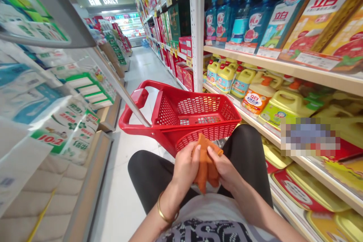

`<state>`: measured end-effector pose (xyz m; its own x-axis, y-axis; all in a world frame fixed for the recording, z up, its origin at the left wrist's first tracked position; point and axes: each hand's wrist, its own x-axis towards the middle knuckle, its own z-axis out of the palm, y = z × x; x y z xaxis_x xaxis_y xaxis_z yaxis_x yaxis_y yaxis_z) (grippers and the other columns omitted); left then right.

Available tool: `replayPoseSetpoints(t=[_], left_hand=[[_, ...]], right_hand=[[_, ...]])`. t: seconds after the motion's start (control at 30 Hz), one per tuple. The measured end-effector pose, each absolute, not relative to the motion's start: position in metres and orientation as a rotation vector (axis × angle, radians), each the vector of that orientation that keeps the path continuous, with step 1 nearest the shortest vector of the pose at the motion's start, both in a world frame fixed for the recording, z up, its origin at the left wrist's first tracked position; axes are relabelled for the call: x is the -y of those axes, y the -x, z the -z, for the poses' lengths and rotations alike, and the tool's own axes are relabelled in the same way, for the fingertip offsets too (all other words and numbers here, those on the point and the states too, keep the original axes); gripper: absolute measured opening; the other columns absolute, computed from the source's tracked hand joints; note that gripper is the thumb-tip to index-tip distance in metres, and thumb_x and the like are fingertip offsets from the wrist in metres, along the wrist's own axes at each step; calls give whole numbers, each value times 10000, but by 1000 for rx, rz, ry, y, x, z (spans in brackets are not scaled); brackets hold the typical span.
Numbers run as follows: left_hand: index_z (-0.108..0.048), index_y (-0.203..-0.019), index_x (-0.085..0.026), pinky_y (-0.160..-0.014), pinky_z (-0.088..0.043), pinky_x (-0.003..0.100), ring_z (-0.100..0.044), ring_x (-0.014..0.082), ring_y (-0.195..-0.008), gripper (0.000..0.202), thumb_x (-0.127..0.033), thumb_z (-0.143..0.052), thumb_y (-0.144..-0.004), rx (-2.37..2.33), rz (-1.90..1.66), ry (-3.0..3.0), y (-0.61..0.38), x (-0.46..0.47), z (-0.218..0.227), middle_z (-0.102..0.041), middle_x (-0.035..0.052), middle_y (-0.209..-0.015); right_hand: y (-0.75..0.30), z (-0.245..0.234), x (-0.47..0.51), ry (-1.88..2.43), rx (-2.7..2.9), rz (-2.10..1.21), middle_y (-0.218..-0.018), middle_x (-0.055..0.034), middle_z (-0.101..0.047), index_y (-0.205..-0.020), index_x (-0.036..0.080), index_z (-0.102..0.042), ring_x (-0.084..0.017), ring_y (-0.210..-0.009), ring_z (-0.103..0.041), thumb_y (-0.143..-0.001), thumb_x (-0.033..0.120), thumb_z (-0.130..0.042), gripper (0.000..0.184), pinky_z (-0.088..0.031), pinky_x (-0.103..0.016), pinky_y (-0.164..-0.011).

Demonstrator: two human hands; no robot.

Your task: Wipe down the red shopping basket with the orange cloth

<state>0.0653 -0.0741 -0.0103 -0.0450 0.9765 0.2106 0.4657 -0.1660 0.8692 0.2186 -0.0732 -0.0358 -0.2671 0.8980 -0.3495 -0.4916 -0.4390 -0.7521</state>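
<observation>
An orange cloth [204, 164] is bunched up over my lap, held between both hands. My left hand [185, 162], with a gold bangle at the wrist, pinches its left side with the thumb on top. On the other side my right hand [224, 162] grips the cloth's upper right edge, thumb also on top. Folds of the fabric hang down between the hands. Just beyond them stands a red shopping cart [198, 134] with a perforated basket and a looped handle at the left.
Shelves on the right hold blue pump bottles [224, 19] and yellow detergent jugs [227, 77]. Packs of tissue paper [64, 132] line the left side. A grey metal pole [121, 87] slants across the left. The aisle floor [141, 60] runs ahead between shelves.
</observation>
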Motion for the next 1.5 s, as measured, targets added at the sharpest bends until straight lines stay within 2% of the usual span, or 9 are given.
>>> replayPoseSetpoints(t=[0.17, 0.37, 0.53, 0.67, 0.9, 1.03, 1.13, 1.3, 1.5], left_hand=[[-755, -1089, -199, -784, -569, 260, -754, 189, -886, 336, -481, -578, -1051, -1438, -1303, -1441, -47, 62, -2, -810, 41, -993], [-548, -1540, -265, -814, -569, 323, -768, 229, -884, 499, -345, -597, -1050, -1875, -1248, -1827, -48, 20, -47, -812, 51, -1043], [-677, -1409, -182, -982, -529, 465, -679, 324, -1145, 392, -209, -543, -1042, -2299, -790, -2369, -47, 0, -45, -745, 154, -1314], [-708, -1358, -206, -1062, -487, 493, -640, 314, -1241, 348, -242, -542, -1053, -2254, -950, -2480, -27, 5, -34, -722, 119, -1410], [-627, -1502, -165, -1315, -270, 564, -520, 333, -1507, 485, -383, -452, -1106, -2285, -924, -2616, 12, 1, -36, -629, 142, -1564], [-572, -1540, -30, -1341, -218, 602, -388, 410, -1600, 705, -545, -514, -1063, -2235, -569, -2739, 13, -2, -27, -516, 246, -1633], [-546, -1551, 13, -1339, -227, 602, -383, 426, -1600, 770, -575, -514, -1055, -2217, -496, -2715, 8, -2, -25, -501, 267, -1633], [-484, -1617, -55, -1326, -257, 588, -342, 403, -1624, 815, -641, -488, -1050, -2224, -509, -2648, -2, 3, -19, -429, 207, -1695], [-368, -1673, -44, -1308, -290, 557, -337, 383, -1630, 893, -672, -471, -1046, -2277, -541, -2634, -9, 8, -4, -303, 214, -1750]], right_hand=[[-248, 28, 51, 1056, 761, -1701, -1207, -107, -828, -1206, 215, -779, -354, -1138, -785, -758, 534, -947, 575, -608, -513, -1072], [-265, 6, -33, 1115, 1255, -1041, -1499, -118, -673, -1613, 286, -488, -335, -1343, -673, -833, 498, -864, 892, -520, -566, -1184], [-228, 20, -60, 1228, 1740, -256, -1545, -176, -624, -1511, 180, -625, -334, -1474, -549, -1064, 422, -549, 514, -402, -566, -1275], [-167, 38, -50, 1078, 2072, -167, -1565, -128, -631, -1551, 203, -594, -290, -1479, -557, -1131, 385, -432, 485, -374, -542, -1287], [-192, 68, -67, 1185, 2139, 103, -1746, -61, -396, -1646, 306, -473, -356, -1658, -260, -1111, 507, -490, 571, -98, -720, -1329], [-257, 74, -77, 1363, 1958, 30, -1754, -100, -380, -1680, 275, -423, -308, -1626, -357, -1140, 334, -291, 559, -332, -622, -1296], [-278, 66, -85, 1454, 1864, 55, -1789, -187, -256, -1700, 180, -376, -356, -1574, -442, -1114, 374, -375, 617, -514, -573, -1168], [-247, 56, -87, 1559, 1897, 277, -1778, -132, -317, -1518, 203, -639, -415, -1666, -202, -1103, 359, -450, 482, -269, -719, -1280], [-168, 45, -62, 1328, 2130, 87, -1723, -95, -436, -1630, 232, -504, -337, -1628, -335, -1144, 416, -385, 533, -224, -637, -1322]])
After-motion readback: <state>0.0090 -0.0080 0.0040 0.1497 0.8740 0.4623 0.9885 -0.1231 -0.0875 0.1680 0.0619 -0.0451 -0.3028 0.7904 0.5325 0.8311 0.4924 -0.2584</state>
